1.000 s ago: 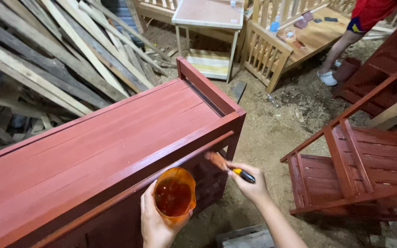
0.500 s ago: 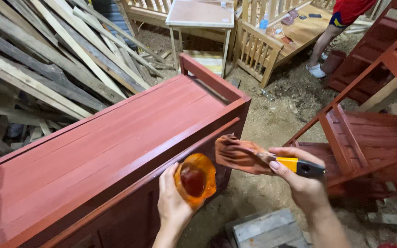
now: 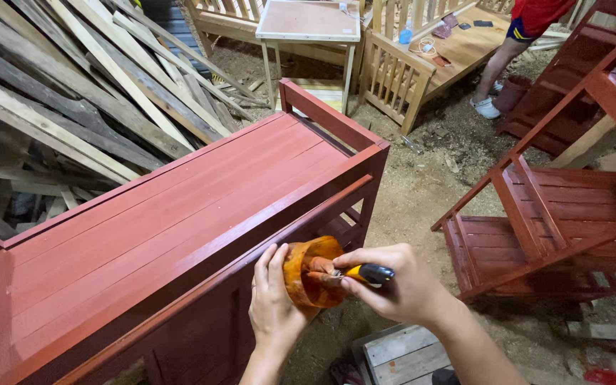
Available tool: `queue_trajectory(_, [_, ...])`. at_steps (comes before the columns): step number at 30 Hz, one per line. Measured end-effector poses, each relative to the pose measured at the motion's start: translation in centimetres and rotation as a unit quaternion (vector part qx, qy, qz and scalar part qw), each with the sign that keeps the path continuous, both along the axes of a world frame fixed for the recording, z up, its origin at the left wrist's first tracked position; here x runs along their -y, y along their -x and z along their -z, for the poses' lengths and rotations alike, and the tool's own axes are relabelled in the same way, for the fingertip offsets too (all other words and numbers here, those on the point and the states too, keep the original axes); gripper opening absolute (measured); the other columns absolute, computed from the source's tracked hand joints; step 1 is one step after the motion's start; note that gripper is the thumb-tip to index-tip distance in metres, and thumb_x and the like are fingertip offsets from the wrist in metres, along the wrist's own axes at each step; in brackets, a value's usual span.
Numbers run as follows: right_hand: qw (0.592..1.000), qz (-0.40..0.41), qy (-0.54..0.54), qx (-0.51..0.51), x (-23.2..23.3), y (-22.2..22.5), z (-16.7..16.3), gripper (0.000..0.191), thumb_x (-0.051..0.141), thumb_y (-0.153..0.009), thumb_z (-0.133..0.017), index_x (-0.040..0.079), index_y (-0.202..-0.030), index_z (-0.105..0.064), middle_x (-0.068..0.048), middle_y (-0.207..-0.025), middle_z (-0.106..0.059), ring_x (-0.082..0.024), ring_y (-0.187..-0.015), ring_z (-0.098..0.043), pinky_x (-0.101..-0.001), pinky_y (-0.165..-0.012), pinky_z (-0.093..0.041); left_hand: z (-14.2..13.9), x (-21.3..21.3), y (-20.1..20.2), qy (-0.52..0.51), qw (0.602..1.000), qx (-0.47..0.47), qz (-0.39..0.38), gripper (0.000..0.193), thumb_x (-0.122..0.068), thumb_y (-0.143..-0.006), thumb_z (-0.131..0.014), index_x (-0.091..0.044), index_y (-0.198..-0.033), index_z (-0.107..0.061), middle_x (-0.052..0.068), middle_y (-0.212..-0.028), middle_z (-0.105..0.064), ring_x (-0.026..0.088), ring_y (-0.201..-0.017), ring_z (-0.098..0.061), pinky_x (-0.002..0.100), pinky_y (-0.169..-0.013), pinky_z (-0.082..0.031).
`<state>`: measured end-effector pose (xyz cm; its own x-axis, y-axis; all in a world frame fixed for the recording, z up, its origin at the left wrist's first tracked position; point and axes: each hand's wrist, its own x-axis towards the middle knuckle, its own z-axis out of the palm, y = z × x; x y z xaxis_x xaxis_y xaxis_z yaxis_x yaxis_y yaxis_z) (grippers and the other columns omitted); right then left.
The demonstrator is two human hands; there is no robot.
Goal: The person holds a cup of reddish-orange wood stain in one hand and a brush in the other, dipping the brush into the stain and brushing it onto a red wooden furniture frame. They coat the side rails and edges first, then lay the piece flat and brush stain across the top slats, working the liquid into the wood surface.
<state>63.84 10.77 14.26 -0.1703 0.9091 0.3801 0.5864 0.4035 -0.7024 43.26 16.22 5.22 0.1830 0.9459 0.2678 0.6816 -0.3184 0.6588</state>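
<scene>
Close by: red bench [image 3: 180,207] (front rail beside cup [image 3: 306,271]); plank pile [image 3: 73,93] behind.

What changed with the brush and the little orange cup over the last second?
The right hand swung the paintbrush away from the red cabinet's rail and into the orange cup, bristles now inside. The left hand turned the cup toward the brush. The red cabinet stayed put.

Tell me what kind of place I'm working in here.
Most likely a woodworking or furniture workshop: a heap of rough wooden planks, a freshly red-painted wooden cabinet, unpainted slatted wooden furniture and a sawdust-strewn dirt floor.
</scene>
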Motion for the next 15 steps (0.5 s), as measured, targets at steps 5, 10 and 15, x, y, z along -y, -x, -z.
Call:
queue_trajectory(5, [0.999, -0.006, 0.039, -0.019, 0.1, -0.3, 0.2, 0.027, 0.01, -0.08, -0.081, 0.003, -0.106, -0.078, -0.011, -0.09, -0.083, -0.015, -0.075, -0.081, -0.0272, -0.066, -0.063, 0.8, 0.5, 0.1, -0.036, 0.999, -0.003, 0.002, 0.108, -0.026, -0.048, -0.1, -0.017, -0.14, -0.045, 0.009, -0.143, -0.05, 0.037, -0.122, -0.059, 0.05, -0.091, -0.059])
queue_trajectory(10, [0.995, -0.005, 0.052, -0.081, 0.4, -1.9, 1.6, 0.03, 0.009, -0.08, -0.081, 0.003, -0.109, -0.078, -0.01, -0.095, -0.084, -0.014, -0.077, -0.081, -0.0264, -0.068, -0.065, 1.2, 0.4, -0.7, -0.066, 0.997, -0.042, -0.001, 0.106, -0.012, -0.049, -0.093, -0.019, -0.144, -0.047, 0.008, -0.148, -0.051, 0.036, -0.126, -0.059, 0.045, -0.093, -0.06])
queue_trajectory(15, [0.975, 0.065, 0.12, -0.178, 1.5, -4.2, 3.4, 0.029, 0.005, -0.08, -0.08, 0.001, -0.109, -0.08, -0.012, -0.089, -0.086, -0.016, -0.067, -0.074, -0.0268, -0.059, -0.058, 0.5, 0.3, -1.7, -0.016, 1.0, 0.017, -0.008, 0.11, -0.022, -0.045, -0.099, -0.017, -0.14, -0.045, 0.01, -0.142, -0.05, 0.038, -0.121, -0.06, 0.049, -0.092, -0.057])
